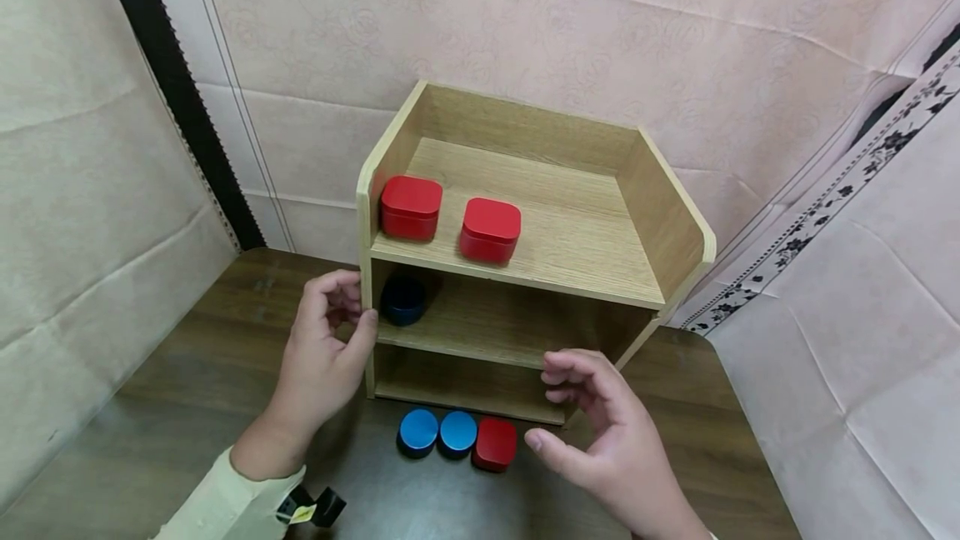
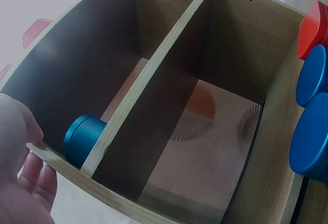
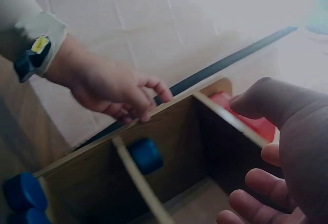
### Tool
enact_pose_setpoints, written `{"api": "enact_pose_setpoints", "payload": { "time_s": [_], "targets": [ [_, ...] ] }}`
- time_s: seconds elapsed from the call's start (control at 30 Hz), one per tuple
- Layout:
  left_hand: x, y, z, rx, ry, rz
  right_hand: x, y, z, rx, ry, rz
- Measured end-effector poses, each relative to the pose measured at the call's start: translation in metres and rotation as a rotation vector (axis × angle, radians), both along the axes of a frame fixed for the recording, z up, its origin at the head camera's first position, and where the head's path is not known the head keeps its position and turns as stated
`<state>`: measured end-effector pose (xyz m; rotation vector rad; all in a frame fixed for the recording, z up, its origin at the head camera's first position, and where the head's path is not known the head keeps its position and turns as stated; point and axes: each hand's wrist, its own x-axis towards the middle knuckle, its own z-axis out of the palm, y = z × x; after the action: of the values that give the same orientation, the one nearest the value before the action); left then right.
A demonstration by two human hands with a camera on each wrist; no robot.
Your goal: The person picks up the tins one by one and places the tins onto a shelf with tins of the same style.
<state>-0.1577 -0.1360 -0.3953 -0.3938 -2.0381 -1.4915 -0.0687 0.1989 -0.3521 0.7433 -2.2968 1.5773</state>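
Observation:
A small wooden shelf (image 1: pixel 525 332) with three levels stands on the table. My left hand (image 1: pixel 330 348) grips the front edge of its left side panel, thumb at the edge and fingers on the outer face. Close to that thumb, a blue round tin (image 1: pixel 403 300) sits at the left end of the middle level. My right hand (image 1: pixel 607 432) hovers before the shelf's lower right, fingers loosely bent and holding nothing. Left of its thumb, a red square tin (image 1: pixel 495 443) and two blue round tins, one left (image 1: pixel 417 432) and one right (image 1: pixel 457 433), stand in a row on the table.
On the top level are two red square tins, one by the left wall (image 1: pixel 411 207) and one nearer the middle (image 1: pixel 491 230). Pale patterned cloth (image 1: pixel 525 32) hangs behind and on both sides. The brown tabletop (image 1: pixel 420 507) extends in front of the shelf.

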Motion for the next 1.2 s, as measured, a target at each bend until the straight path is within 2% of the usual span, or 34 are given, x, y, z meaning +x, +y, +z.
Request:
{"api": "enact_pose_setpoints", "payload": {
  "time_s": [0.37, 0.63, 1.0, 1.2],
  "targets": [
    [0.000, -0.001, -0.001, 0.007, -0.023, -0.002, -0.003, -0.001, -0.036, 0.061, -0.123, -0.053],
    [0.000, -0.001, -0.001, 0.008, -0.028, -0.002, -0.009, -0.001, -0.060, 0.108, -0.156, -0.064],
    [-0.001, -0.001, -0.001, 0.013, -0.018, -0.005, -0.012, -0.002, -0.081, 0.117, -0.262, -0.089],
    [-0.001, -0.001, -0.002, 0.012, -0.022, -0.005, -0.014, -0.004, -0.090, 0.097, -0.384, -0.118]
  ]
}}
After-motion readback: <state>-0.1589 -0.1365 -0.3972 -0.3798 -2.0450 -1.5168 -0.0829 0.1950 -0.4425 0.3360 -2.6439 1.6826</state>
